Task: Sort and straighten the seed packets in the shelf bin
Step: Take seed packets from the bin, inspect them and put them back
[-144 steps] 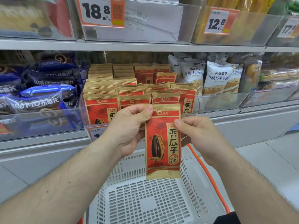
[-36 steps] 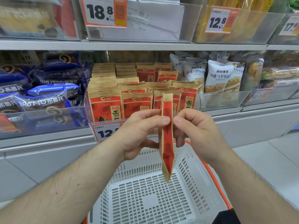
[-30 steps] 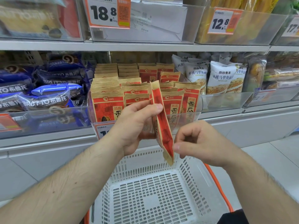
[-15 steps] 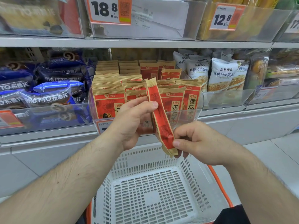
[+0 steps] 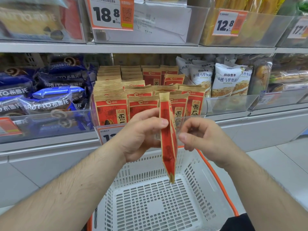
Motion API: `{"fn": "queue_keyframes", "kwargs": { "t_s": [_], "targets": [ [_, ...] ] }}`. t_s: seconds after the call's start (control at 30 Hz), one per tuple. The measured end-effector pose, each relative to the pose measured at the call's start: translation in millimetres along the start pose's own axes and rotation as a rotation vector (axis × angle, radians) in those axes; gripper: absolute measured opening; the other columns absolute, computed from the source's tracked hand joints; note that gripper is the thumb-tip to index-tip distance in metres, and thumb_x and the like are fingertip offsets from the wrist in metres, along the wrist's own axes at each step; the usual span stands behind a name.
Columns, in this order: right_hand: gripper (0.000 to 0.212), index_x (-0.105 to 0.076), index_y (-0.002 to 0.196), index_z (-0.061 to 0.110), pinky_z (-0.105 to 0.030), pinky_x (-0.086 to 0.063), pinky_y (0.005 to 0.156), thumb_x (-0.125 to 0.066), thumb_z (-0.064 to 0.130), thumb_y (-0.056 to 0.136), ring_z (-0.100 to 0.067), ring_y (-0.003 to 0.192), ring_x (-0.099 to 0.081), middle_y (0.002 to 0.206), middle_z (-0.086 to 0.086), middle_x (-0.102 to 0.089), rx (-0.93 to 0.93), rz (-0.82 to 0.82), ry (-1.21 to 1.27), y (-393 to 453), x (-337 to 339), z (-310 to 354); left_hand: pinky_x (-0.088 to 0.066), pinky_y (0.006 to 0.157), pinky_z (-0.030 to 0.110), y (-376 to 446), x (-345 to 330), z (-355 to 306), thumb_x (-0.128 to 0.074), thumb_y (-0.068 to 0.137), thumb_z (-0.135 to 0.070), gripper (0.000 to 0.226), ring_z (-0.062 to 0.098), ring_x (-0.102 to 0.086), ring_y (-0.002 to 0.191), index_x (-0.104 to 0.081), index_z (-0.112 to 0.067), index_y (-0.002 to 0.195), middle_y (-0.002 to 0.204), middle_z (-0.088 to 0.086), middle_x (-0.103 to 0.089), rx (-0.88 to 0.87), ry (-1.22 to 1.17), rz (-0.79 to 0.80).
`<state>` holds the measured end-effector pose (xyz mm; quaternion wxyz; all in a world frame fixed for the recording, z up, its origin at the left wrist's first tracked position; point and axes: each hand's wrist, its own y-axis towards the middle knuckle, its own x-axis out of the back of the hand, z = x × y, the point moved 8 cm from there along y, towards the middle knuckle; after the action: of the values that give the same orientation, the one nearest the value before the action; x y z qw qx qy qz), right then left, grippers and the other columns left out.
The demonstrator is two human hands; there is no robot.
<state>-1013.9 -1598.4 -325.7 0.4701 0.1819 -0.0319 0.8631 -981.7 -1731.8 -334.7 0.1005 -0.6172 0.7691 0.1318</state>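
My left hand (image 5: 141, 135) pinches one red and tan seed packet (image 5: 167, 147) near its upper half. The packet hangs upright and edge-on in front of the shelf bin. My right hand (image 5: 201, 139) is just to the right of it with fingers curled, thumb tip close to the packet's edge, holding nothing that I can see. Behind them the clear shelf bin (image 5: 202, 109) holds rows of the same seed packets (image 5: 111, 110), standing upright; those at the back right lean unevenly.
A white perforated shopping basket (image 5: 191, 164) with an orange handle (image 5: 221, 184) sits below my hands. Blue snack bags (image 5: 50, 99) fill the bin to the left, white bread packs (image 5: 228, 80) the bin to the right. Price tags hang on the shelf above.
The packet swung from a slant back to hanging straight down. My right hand let go of its lower end and rose beside its middle. My left hand kept its hold.
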Motion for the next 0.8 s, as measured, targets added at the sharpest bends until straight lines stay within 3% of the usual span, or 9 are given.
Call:
{"fn": "queue_keyframes", "kwargs": {
  "t_s": [0.17,0.3,0.43,0.53,0.6,0.7,0.8],
  "targets": [
    [0.044,-0.065,0.110,0.012,-0.026,-0.043,0.051,-0.080,0.035,0.075,-0.012,0.052,-0.051,0.067,0.005,-0.059,-0.098,-0.154,0.216,3.0,5.5,-11.4,-0.055,0.079,0.044,-3.8,-11.3,10.1,-0.069,0.068,-0.028,0.047,0.026,-0.066,0.090,-0.074,-0.019,0.114,0.100,0.013,-0.067,0.090,0.021,0.140],
    [0.037,-0.070,0.099,0.012,-0.024,-0.040,0.050,-0.065,0.037,0.072,-0.012,0.050,-0.047,0.054,0.008,-0.057,-0.121,-0.157,0.290,3.8,-0.2,-14.3,-0.049,0.089,0.048,-4.4,-12.7,16.3,-0.069,0.070,-0.029,0.051,0.030,-0.062,0.098,-0.071,-0.017,0.120,0.106,0.014,-0.068,0.143,0.018,0.138],
    [0.028,-0.072,0.090,0.012,-0.024,-0.045,0.053,-0.065,0.034,0.074,-0.012,0.055,-0.056,0.066,0.001,-0.067,-0.116,-0.179,0.346,4.6,-0.7,-16.3,-0.039,0.098,0.054,-3.3,-9.6,20.4,-0.071,0.072,-0.027,0.046,0.035,-0.057,0.101,-0.073,-0.018,0.118,0.105,0.014,-0.067,0.177,-0.058,0.104],
    [0.031,-0.068,0.089,0.007,-0.034,-0.051,0.061,-0.068,0.033,0.073,-0.022,0.069,-0.065,0.081,-0.009,-0.072,-0.106,-0.238,0.378,5.0,3.4,-19.0,-0.052,0.088,0.042,-2.6,-7.4,18.3,-0.070,0.078,-0.027,0.028,0.023,-0.067,0.086,-0.079,-0.020,0.103,0.095,0.007,-0.074,0.180,-0.099,0.042],
    [0.031,-0.062,0.091,0.001,-0.032,-0.052,0.059,-0.068,0.027,0.076,-0.020,0.070,-0.069,0.081,-0.009,-0.073,-0.093,-0.261,0.402,4.7,4.6,-18.8,-0.056,0.081,0.038,-2.9,-3.0,16.2,-0.068,0.080,-0.034,0.026,0.021,-0.070,0.083,-0.081,-0.018,0.096,0.094,0.007,-0.075,0.180,-0.116,-0.064],
    [0.016,-0.058,0.087,0.000,-0.021,-0.048,0.050,-0.064,0.015,0.091,-0.010,0.060,-0.066,0.072,-0.004,-0.072,-0.076,-0.277,0.309,2.9,2.3,-12.6,-0.059,0.081,0.040,-1.5,5.3,14.6,-0.061,0.079,-0.040,0.038,0.023,-0.073,0.089,-0.076,-0.015,0.104,0.101,0.010,-0.077,0.151,-0.040,-0.189],
    [0.026,-0.057,0.080,0.001,-0.019,-0.040,0.045,-0.057,0.020,0.098,-0.007,0.045,-0.051,0.056,0.001,-0.061,-0.071,-0.306,0.258,1.3,3.0,-9.9,-0.058,0.086,0.043,-0.4,11.3,15.5,-0.059,0.082,-0.041,0.039,0.024,-0.073,0.093,-0.071,-0.013,0.107,0.103,0.010,-0.077,0.156,-0.001,-0.252]
  ]
}}
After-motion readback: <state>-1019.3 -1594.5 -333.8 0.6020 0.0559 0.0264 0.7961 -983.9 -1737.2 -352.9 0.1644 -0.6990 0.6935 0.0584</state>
